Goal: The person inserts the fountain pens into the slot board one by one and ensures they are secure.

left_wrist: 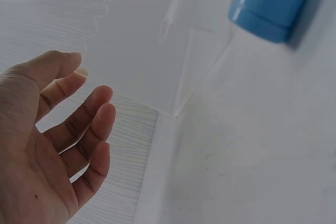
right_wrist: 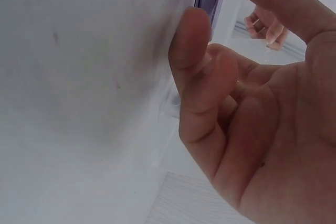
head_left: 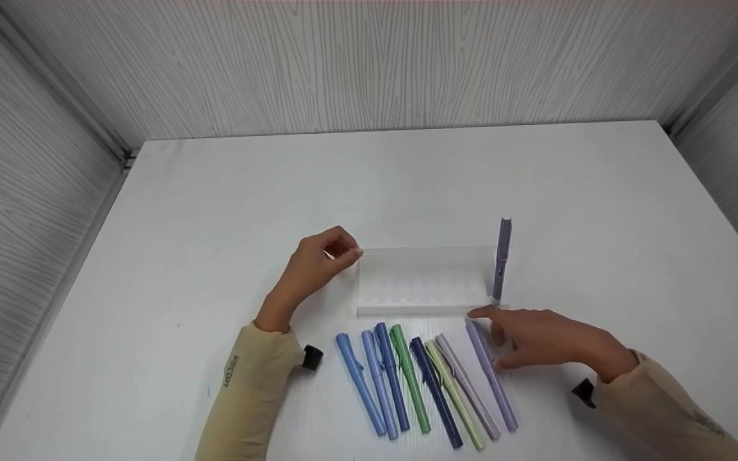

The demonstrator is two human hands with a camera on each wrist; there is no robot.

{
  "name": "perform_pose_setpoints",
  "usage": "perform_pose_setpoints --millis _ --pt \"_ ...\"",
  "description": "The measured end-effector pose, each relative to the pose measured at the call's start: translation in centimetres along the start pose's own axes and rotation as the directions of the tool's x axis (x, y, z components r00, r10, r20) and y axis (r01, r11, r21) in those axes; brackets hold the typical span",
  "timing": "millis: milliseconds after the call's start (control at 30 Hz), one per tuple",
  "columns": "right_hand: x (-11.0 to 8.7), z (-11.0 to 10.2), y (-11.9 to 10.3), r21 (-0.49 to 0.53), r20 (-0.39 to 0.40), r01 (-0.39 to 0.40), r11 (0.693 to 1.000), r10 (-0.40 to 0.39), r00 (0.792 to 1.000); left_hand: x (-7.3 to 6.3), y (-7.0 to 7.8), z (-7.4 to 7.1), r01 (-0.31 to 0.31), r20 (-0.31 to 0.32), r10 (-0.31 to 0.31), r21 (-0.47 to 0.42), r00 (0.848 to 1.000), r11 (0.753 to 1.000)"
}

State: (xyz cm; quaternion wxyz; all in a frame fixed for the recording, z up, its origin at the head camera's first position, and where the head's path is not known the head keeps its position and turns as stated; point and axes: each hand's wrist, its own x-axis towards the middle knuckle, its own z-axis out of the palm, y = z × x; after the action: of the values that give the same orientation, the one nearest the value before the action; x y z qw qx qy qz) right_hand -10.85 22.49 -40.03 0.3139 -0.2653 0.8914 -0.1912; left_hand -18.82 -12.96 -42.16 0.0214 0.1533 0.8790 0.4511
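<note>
Head view: row's rightmost lavender pen [head_left: 496, 388] lay on counter [head_left: 599, 224] at 8 o'clock from right grip [head_left: 545, 334], nearer hand; long axis ran 11 to 5. Right grip loose, holding nothing; left grip [head_left: 318, 264] pinched clear rack's [head_left: 420, 311] 10-o'clock corner.

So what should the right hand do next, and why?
I'd probably have the right hand pinch and lift the lilac pen lying furthest right. It is beside that pen, seemingly without a grip. One darker purple pen stands upright at the right end of the clear rack, and the left hand pinches the rack's left corner.
</note>
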Motion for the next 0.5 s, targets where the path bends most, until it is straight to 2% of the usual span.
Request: perform_pose_setpoints --millis 267,500 --pt "0.29 -0.1 -0.32 -0.046 0.007 0.016 0.999 -0.015 1.0 -0.09 0.11 -0.13 0.005 0.006 -0.005 0.004 1.0 1.0" --pt "0.59 0.05 -0.87 -0.075 0.007 -0.02 0.997 0.021 1.0 -0.14 0.25 -0.18 0.019 0.008 -0.019 0.009 1.0 1.0"
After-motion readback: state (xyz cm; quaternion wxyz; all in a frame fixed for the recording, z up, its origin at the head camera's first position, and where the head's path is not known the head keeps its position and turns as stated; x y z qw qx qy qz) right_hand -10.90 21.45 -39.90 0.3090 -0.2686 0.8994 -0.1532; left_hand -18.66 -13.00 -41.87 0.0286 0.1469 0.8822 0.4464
